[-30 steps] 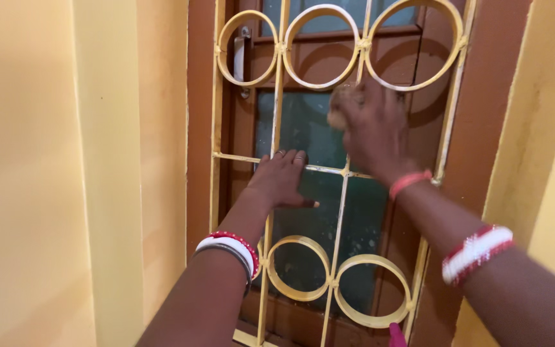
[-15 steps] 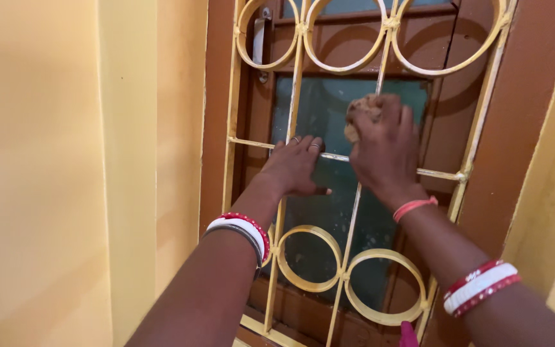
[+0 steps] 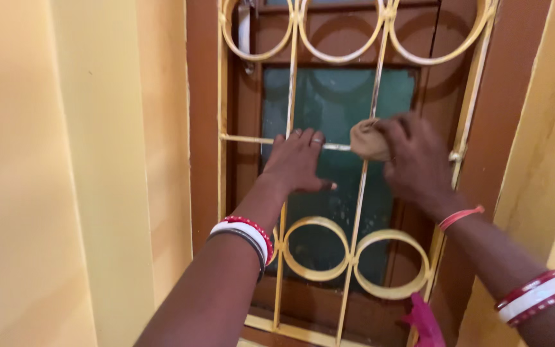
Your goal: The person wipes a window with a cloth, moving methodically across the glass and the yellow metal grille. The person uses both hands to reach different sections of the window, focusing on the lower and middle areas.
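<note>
A balled tan cleaning cloth [image 3: 369,142] is being pressed by the right hand [image 3: 419,160] against the yellow-painted metal window grille [image 3: 353,212], at its horizontal bar.

Nearest, a bright pink scrap [image 3: 425,321] is showing at the bottom edge; its kind cannot be told. The left hand [image 3: 295,164] is being laid flat, fingers spread, holding nothing. The cloth, judged soft, light and easily squeezed, is being bunched in curled fingers. Behind, the frosted green glass pane [image 3: 335,103], likely fragile, is being framed by brown wood. No labels are being shown.
</note>
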